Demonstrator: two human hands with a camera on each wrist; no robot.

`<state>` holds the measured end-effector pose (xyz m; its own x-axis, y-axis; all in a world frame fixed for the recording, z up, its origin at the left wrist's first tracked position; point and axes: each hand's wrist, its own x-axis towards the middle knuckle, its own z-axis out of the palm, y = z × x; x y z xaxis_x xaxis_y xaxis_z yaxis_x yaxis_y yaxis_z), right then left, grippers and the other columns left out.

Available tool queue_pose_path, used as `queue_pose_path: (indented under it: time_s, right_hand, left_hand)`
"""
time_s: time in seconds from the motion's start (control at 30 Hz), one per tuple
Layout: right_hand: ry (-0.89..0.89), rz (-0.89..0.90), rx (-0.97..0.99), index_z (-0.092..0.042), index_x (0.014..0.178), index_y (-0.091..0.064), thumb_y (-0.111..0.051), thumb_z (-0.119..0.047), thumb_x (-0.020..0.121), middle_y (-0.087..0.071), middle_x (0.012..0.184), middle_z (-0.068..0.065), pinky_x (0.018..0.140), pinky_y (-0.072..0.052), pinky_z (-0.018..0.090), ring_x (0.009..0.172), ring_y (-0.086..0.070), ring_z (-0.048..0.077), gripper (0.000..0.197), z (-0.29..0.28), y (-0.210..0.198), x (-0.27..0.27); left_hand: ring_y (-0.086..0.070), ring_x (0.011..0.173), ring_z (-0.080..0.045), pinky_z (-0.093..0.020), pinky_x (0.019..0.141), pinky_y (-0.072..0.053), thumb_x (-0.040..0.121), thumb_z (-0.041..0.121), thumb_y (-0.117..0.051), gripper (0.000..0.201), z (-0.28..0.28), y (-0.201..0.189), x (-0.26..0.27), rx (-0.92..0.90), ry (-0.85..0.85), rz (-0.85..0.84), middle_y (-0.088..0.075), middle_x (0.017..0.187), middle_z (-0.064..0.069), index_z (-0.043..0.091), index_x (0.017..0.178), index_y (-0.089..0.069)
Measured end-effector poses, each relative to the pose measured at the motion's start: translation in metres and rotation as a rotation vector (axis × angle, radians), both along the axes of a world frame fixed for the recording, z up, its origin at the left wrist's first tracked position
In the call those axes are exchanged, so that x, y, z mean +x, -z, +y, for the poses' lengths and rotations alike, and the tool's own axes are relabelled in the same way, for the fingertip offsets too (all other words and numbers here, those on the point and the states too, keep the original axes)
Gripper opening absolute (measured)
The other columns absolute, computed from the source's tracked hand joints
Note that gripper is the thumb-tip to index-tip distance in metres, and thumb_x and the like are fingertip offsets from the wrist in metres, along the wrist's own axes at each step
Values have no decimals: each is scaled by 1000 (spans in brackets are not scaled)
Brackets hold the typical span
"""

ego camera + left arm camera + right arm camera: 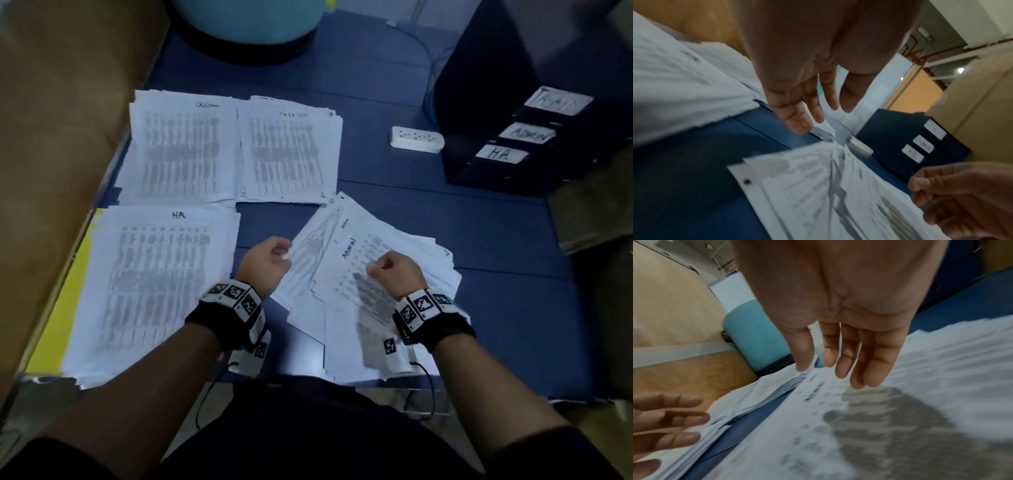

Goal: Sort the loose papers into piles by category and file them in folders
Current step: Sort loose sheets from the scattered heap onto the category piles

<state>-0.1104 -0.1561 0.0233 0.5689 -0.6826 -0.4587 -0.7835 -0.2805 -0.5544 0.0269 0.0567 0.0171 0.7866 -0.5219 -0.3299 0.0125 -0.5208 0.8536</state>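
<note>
A loose, fanned heap of papers marked ADMIN (370,274) lay askew on the blue desk (496,240), probably the last pile waiting to be squared. The left hand (265,262) hovered at its left edge and the right hand (394,272) above its middle; both had relaxed, extended fingers in the wrist views and gripped nothing. Three tidier piles sat to the left, the nearest headed HR (154,284). Labelled dark folders (507,144) stood well apart at the far right, with bare desk between for carrying sheets across
</note>
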Motion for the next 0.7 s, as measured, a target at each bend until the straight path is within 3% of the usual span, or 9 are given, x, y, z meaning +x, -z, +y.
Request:
queue_pose_path:
  time_s: [0.1,0.2,0.27,0.33,0.5,0.57,0.63,0.7]
  right_hand:
    - [20,96,-50,-8,102,-62,-73,-22,83,-66,97,4,56,-39,21,75,-56,17,26,-44,1,-21]
    - [-77,212,-109,-12,124,-56,-79,-25,79,-58,124,9,81,-46,28,106,-58,25,52,-76,9,-32]
    - [-140,291,-176,-15,132,-48,-82,-29,76,-48,135,10,97,-46,41,122,-50,31,67,-92,17,-36]
    - [-200,354,-212,-19,132,-44,-82,-31,74,-44,138,8,101,-43,47,126,-45,32,71,-103,24,-40]
    - [-314,421,-273,-21,138,-38,-80,-38,76,-41,141,8,102,-33,46,130,-37,32,76,-115,34,-48]
    - [-313,379,-244,-18,135,-43,-71,-28,85,-50,134,10,97,-35,43,123,-46,32,58,-117,37,-50]
    - [-301,263,-159,-13,119,-54,-59,-16,92,-62,114,12,79,-40,32,103,-57,31,28,-122,34,-54]
    - [-207,98,-39,-13,102,-60,-58,-12,93,-65,94,7,65,-38,26,87,-60,28,9,-129,26,-60]
  left_hand:
    - [-54,107,-16,-26,88,-41,84,8,-65,43,-42,15,-23,98,95,24,-56,121,-4,14,125,-54]
    - [-47,125,-22,-36,104,-39,79,16,-72,65,-67,34,-41,217,170,14,-50,134,-6,14,137,-44]
    - [-45,125,-27,-42,107,-37,74,21,-77,72,-75,44,-47,310,141,-46,-49,136,-7,15,138,-43]
    - [-44,124,-29,-44,108,-34,70,25,-80,75,-79,48,-52,365,105,-104,-47,134,-8,18,136,-45]
    - [-30,130,-33,-48,105,-31,75,27,-77,76,-85,45,-58,409,77,-64,-34,140,-6,26,141,-38]
    - [-29,131,-34,-49,106,-29,74,28,-79,79,-86,45,-57,409,68,-65,-34,140,-7,27,141,-38]
    - [-31,130,-33,-48,105,-31,73,28,-80,81,-86,48,-56,409,52,-45,-34,139,-7,28,142,-37]
    - [-36,127,-31,-42,102,-32,71,29,-81,84,-85,51,-55,389,43,-34,-36,136,-8,27,142,-36]
